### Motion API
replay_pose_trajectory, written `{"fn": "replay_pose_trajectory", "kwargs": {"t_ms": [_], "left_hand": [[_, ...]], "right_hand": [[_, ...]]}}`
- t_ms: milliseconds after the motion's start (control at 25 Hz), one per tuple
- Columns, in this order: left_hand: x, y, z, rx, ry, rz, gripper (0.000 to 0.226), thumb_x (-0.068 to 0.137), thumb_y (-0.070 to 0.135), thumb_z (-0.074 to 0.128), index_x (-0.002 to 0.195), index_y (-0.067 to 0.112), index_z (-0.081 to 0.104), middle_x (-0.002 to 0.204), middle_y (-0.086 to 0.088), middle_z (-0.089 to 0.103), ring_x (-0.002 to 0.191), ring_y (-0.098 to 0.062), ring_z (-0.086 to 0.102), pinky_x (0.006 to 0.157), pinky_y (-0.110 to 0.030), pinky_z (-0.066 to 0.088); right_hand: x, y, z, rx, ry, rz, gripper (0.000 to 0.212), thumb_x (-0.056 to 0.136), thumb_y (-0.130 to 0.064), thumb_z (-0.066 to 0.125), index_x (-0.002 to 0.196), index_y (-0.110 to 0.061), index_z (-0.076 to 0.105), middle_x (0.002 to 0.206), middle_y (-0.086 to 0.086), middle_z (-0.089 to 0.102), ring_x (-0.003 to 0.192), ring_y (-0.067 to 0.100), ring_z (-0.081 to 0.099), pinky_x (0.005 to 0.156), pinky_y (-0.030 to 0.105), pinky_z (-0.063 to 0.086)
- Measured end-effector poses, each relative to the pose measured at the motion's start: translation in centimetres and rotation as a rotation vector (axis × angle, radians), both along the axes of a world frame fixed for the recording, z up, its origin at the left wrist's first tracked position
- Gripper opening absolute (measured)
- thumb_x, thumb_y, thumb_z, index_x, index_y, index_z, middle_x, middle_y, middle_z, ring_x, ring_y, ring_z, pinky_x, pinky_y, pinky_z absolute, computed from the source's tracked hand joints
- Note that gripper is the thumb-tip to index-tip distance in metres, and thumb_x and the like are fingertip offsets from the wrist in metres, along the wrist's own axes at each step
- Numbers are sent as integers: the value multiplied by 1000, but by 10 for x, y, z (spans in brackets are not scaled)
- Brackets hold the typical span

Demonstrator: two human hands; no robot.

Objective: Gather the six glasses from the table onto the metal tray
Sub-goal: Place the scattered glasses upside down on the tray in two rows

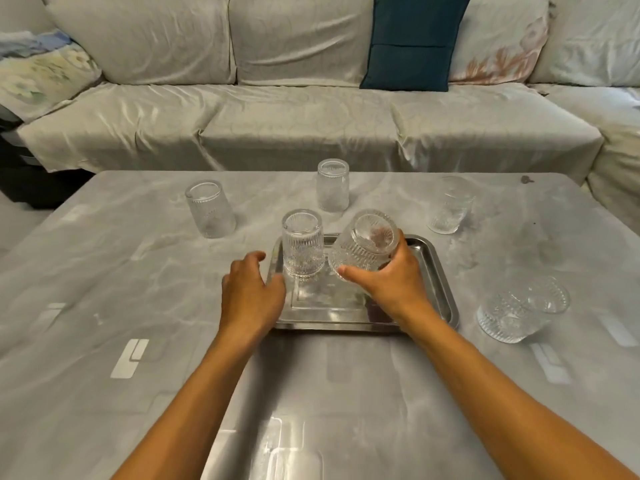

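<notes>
A rectangular metal tray (440, 271) lies in the middle of the grey table (104, 271). One ribbed clear glass (302, 242) stands upside down at the tray's far left. My right hand (391, 282) grips a second glass (363, 242), tilted over the tray beside the first. My left hand (251, 289) rests at the tray's left edge, fingers apart, holding nothing. Several glasses stand on the table: one at far left (210, 209), one behind the tray (332, 185), one at far right (450, 206) and one lying tilted at near right (519, 308).
A pale covered sofa (311, 116) runs along the far side of the table, with a dark blue cushion (412, 43). A dark object (20, 168) sits on the floor at the left. The table's near half holds only my forearms.
</notes>
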State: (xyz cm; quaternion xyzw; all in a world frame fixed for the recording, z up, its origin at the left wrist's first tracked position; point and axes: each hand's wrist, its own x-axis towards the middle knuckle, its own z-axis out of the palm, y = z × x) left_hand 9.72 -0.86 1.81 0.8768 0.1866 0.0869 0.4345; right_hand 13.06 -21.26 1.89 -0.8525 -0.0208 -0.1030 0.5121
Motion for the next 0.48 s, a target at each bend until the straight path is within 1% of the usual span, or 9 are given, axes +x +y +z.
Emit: {"fn": "replay_pose_trajectory", "kwargs": {"t_ms": [40, 80, 120, 160, 200, 240, 280, 360, 480], "left_hand": [[3, 5, -13, 119, 159, -27, 37, 88, 26, 57, 123, 15, 57, 125, -10, 58, 112, -31, 57, 88, -41, 49], [6, 9, -20, 151, 231, -63, 27, 86, 20, 56, 112, 12, 60, 119, -14, 58, 104, -33, 58, 82, -40, 50], [8, 12, -26, 128, 229, -80, 11, 86, 17, 56, 95, 13, 61, 108, -14, 62, 91, -32, 60, 70, -36, 48], [9, 14, -30, 103, 203, -94, 5, 85, 15, 57, 81, 13, 59, 93, -12, 65, 78, -29, 60, 60, -32, 45], [11, 16, -34, 89, 183, -110, 11, 84, 13, 58, 74, 14, 58, 80, -9, 66, 67, -24, 58, 53, -30, 42], [12, 19, -35, 70, 178, -129, 13, 84, 11, 60, 71, 14, 59, 71, -6, 64, 60, -20, 56, 49, -28, 40], [13, 21, -36, 47, 173, -152, 13, 83, 10, 61, 71, 14, 61, 67, -4, 63, 57, -17, 53, 49, -27, 40], [14, 24, -36, 5, 160, -180, 8, 82, 7, 62, 76, 11, 65, 67, -4, 64, 56, -15, 51, 51, -26, 41], [15, 27, -36, -30, 147, -194, 15, 78, -1, 58, 80, 11, 67, 66, -1, 62, 58, -16, 52, 52, -27, 41]], "right_hand": [[9, -1, -5, -12, 34, -3, 80, 56, -43, 91, 123, -27, 50, 118, -4, 61, 108, 18, 58, 94, 37, 51], [18, -1, -10, -34, 61, 0, 80, 57, -39, 92, 124, -25, 50, 120, -3, 61, 109, 18, 58, 94, 35, 50], [27, 0, -16, -51, 78, 4, 81, 58, -37, 92, 125, -24, 49, 121, -3, 60, 110, 18, 58, 92, 33, 50], [35, 3, -20, -63, 87, 6, 82, 58, -36, 93, 125, -23, 48, 121, -3, 60, 109, 18, 59, 88, 30, 49], [41, 6, -25, -73, 90, 5, 82, 59, -35, 93, 125, -23, 46, 120, -3, 61, 107, 18, 59, 85, 29, 48], [47, 9, -28, -82, 93, 3, 83, 59, -34, 93, 125, -23, 44, 120, -2, 61, 105, 18, 59, 83, 29, 47], [52, 12, -31, -91, 95, 4, 84, 59, -35, 92, 126, -23, 43, 121, -1, 62, 105, 18, 59, 83, 29, 48], [59, 16, -35, -110, 96, 14, 85, 59, -36, 92, 128, -23, 43, 123, -1, 62, 107, 18, 59, 85, 31, 49], [60, 17, -37, -142, 90, 43, 86, 63, -37, 91, 131, -20, 42, 127, 1, 63, 111, 20, 60, 90, 35, 52]]}}
